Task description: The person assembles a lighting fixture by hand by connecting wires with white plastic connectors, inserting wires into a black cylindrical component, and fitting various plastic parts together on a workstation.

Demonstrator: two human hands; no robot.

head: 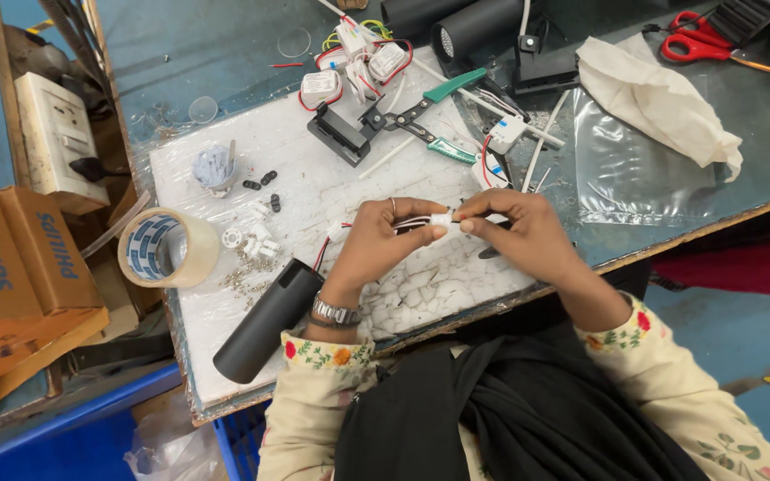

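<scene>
Here, left hand and right hand each keep a pinching grip on the small white connector.

Both hands on a small white connector, perhaps wired.

White connector, black tube, green-handled pliers, red scissors, cream floral sleeves

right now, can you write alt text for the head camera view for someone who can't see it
Seen from above, a person's left hand and right hand pinch a small white connector with red and black wires over a white work board. A black cylinder lies by the left wrist, with a tape roll, green-handled pliers and red scissors around.
</scene>
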